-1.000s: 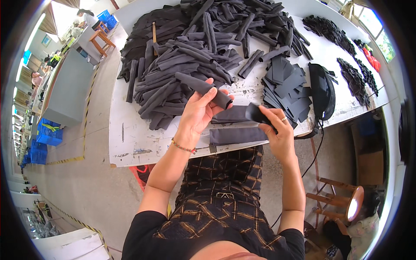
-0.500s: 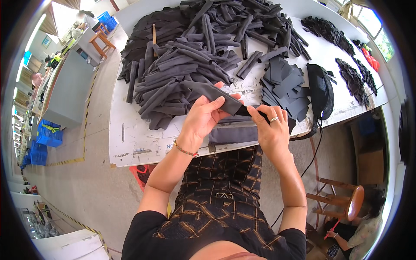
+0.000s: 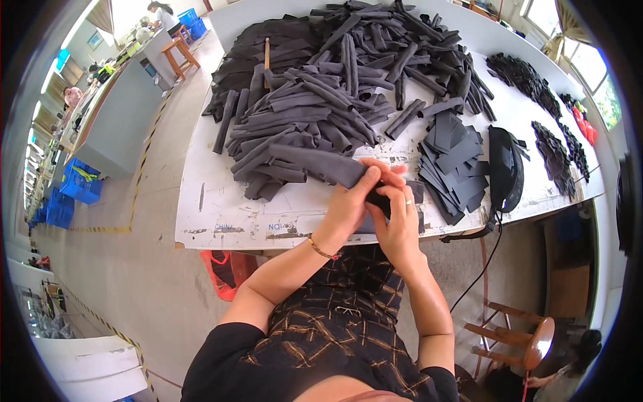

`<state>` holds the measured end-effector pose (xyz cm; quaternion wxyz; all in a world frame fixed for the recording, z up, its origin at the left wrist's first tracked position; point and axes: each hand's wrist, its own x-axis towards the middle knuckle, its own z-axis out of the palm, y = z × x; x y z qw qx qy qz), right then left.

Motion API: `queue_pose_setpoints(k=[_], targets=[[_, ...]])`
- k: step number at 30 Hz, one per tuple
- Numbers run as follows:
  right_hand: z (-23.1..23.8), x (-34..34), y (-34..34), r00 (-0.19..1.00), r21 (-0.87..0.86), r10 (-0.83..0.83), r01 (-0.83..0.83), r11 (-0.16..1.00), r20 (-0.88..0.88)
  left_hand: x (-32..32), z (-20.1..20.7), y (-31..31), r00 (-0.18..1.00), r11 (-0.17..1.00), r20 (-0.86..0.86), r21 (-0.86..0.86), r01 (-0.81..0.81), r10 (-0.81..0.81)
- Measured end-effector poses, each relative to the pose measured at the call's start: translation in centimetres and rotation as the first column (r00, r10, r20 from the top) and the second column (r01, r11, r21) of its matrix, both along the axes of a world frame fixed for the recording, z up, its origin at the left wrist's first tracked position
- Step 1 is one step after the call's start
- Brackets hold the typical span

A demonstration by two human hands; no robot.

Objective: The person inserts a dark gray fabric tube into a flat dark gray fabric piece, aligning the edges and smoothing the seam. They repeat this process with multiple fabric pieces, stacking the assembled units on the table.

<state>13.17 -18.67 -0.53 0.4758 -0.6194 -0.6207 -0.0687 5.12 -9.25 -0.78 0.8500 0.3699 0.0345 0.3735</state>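
The left hand (image 3: 353, 203) pinches gray cloth (image 3: 311, 163), the right hand (image 3: 400, 232) a black piece (image 3: 380, 200) (fingers nearly closed). Blue bins (image 3: 80, 184) stand left of the white table (image 3: 218, 191).

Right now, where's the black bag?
In the head view, the black bag lies at right on the white table, just right of the flat dark rectangles, near the front edge.

From over here, I have the bare left hand (image 3: 353, 195) and the bare right hand (image 3: 400, 228) close together, both pinching with thumb and curled fingers. My bare left arm (image 3: 278, 278) and bare right arm (image 3: 431, 301) slant inward.
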Motion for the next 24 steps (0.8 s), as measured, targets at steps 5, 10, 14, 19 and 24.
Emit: queue_pose_setpoints(k=[5, 10, 14, 19, 24], targets=[[1.4, 0.1, -0.5, 0.996, -0.101, -0.023, 0.032, 0.994, 0.082, -0.7, 0.2, 0.5, 0.995, 0.993, -0.04, -0.066, -0.099, 0.096], [0.9, 1.2, -0.7, 0.986, -0.063, 0.036, -0.026, 0.998, 0.164, -0.4, -1.1, 0.3, 0.997, 0.995, 0.006, -0.068, -0.071, 0.071], [1.1, 0.5, -0.2, 0.995, -0.127, 0.031, -0.019, 0.992, 0.099, -0.7, -1.0, 0.4, 0.997, 0.99, -0.055, -0.126, -0.067, 0.06], [0.6, 0.9, 0.0, 0.993, -0.165, 0.09, -0.078, 0.983, 0.071, 0.0, -1.9, -0.6, 0.999, 0.982, -0.001, -0.188, -0.034, 0.034], [1.1, 2.5, -1.2, 0.982, -0.161, 0.124, -0.1, 0.982, 0.145, -1.8, 1.7, 1.7, 0.971, 0.953, -0.022, -0.187, -0.237, 0.237]])
